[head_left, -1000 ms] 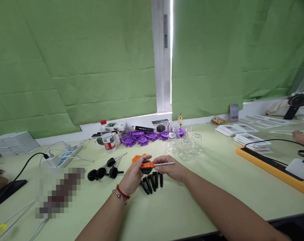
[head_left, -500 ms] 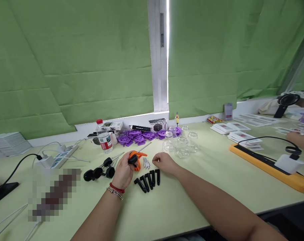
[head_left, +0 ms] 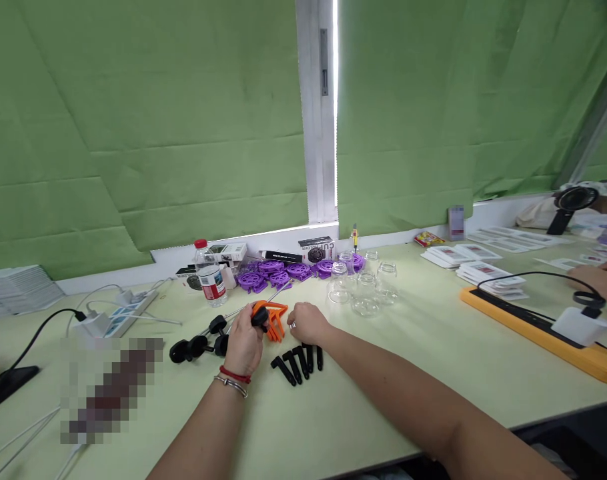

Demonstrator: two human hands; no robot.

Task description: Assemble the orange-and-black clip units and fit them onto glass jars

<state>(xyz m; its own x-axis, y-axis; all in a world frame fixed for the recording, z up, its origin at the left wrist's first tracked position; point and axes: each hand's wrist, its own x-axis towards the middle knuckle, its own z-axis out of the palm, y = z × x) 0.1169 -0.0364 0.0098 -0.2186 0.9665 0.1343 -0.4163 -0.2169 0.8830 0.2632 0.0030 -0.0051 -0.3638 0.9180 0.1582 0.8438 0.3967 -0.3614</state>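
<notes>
The left hand [head_left: 246, 339], its forearm angled up from the near edge, curls closed around a black-and-orange piece [head_left: 259, 316] above the counter [head_left: 363, 393], beside orange brackets [head_left: 277, 324]. The right forearm reaches in from the right; its hand [head_left: 307, 323] bends downward, fingers bunched at small metal pins [head_left: 292, 325], just beyond black L-shaped pieces [head_left: 294, 365]; whether it grips one, I cannot tell.

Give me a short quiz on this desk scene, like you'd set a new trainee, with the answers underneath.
1. True or false: the left hand is empty.

2. Which of these is nearest the right hand?
A) the purple parts
B) the small metal pieces
C) the glass jars

3. What colour is the cap on the bottle?

Key: 1. False; it holds an object with a black end. 2. B. 3. Red.
</notes>
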